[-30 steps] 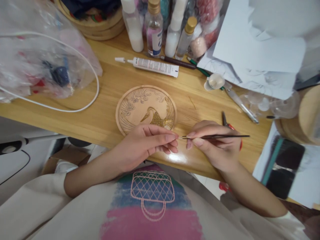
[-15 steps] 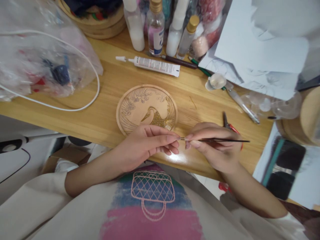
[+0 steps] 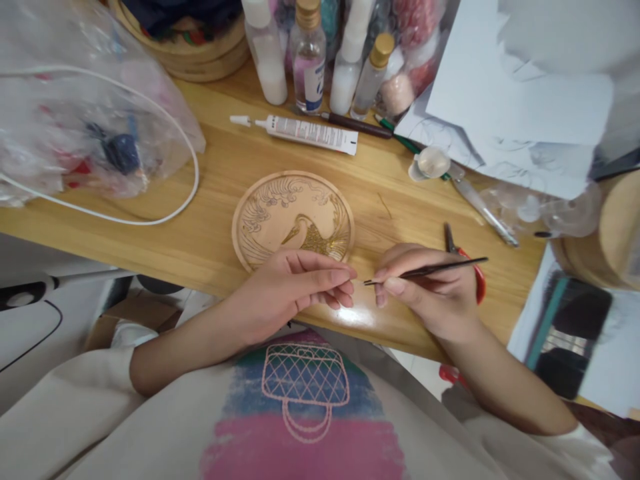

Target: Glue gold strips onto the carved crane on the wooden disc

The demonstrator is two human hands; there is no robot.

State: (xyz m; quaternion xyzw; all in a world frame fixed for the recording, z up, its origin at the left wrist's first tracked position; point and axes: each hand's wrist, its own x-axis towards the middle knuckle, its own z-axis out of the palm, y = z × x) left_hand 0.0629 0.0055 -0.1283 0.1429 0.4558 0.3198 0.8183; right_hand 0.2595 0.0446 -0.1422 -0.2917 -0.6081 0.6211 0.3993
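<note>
Dark, slim tweezers are pinched in my right hand, their tips pointing left toward my other hand. My left hand has thumb and fingertips pressed together; whatever they hold is too small to make out. A narrow gap separates its fingertips from the tweezer tips. Just beyond my left hand lies a round wooden plaque with a line drawing of a long-beaked bird and curling waves. Part of the bird and its feathers are gold, and my left hand covers the plaque's lower edge.
Red-handled scissors lie beside my right hand. A white tube, a dark pen-like tool and several bottles stand or lie at the back. A plastic bag and white cable are left, papers right.
The tweezers have tilted, their rear end rising, and their tips have drawn slightly away from my left fingertips. My left hand has barely moved.
</note>
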